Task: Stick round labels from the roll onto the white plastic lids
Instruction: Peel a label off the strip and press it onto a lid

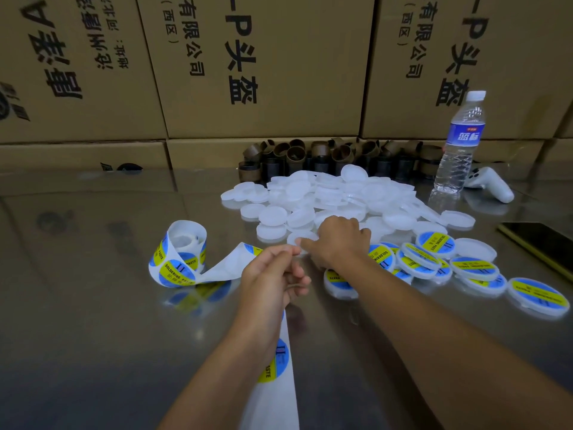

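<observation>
Shiny metal table (93,321) bears label roll (179,256), white lids (325,193), labelled lids (474,268), bottle (459,150), phone (539,240).

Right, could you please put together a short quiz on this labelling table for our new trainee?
1. True or false: the labelled lids lie to the left of the label roll.
2. Which hand pinches the backing strip?
3. What stands behind the plain lid pile, towards the right? A) a water bottle B) a kettle C) a mug

Key: 1 false, they lie to its right; 2 the left hand; 3 A.
</observation>
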Action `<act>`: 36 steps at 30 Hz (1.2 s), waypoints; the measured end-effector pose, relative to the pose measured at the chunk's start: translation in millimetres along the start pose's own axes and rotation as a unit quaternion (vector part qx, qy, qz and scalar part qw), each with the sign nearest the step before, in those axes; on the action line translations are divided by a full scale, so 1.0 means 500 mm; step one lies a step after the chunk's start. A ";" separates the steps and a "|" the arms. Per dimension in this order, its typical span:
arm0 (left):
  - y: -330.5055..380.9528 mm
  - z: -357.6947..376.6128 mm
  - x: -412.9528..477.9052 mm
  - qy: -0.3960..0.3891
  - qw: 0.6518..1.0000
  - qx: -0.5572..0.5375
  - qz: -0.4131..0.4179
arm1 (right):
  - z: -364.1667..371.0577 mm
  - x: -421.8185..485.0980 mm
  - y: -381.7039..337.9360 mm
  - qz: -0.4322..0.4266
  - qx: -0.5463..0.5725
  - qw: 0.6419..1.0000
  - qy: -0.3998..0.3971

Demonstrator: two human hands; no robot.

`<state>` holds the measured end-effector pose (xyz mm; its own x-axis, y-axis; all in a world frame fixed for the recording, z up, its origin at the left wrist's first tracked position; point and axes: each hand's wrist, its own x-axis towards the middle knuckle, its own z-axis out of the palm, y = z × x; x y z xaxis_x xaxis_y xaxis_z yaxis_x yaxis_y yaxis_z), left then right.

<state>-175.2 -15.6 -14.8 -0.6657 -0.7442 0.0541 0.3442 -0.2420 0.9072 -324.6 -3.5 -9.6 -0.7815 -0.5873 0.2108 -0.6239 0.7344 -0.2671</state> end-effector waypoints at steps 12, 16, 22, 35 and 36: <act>0.001 -0.003 0.004 0.022 1.000 -0.017 0.001 | -0.084 -0.176 0.019 -0.012 0.579 0.815 0.028; 0.001 -0.003 -0.002 -0.005 1.000 0.002 -0.006 | -0.066 -0.211 0.020 0.024 0.631 0.775 0.014; 0.000 0.001 -0.011 -0.053 0.998 0.009 0.016 | -0.046 -0.217 0.019 0.016 0.640 0.768 0.002; 0.021 -0.004 -0.013 -0.020 0.998 -0.052 -0.007 | -0.020 -0.227 0.031 -0.180 0.297 0.938 0.012; 0.021 -0.005 -0.013 -0.019 0.998 -0.056 -0.009 | -0.021 -0.231 0.027 -0.189 0.292 0.937 -0.001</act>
<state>-165.6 -14.7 -6.8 -0.6966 -0.7153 0.0553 0.4018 -0.3251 0.8561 -243.1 77.9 -28.0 -0.5042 -0.7690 0.3929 -0.7483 0.1619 -0.6433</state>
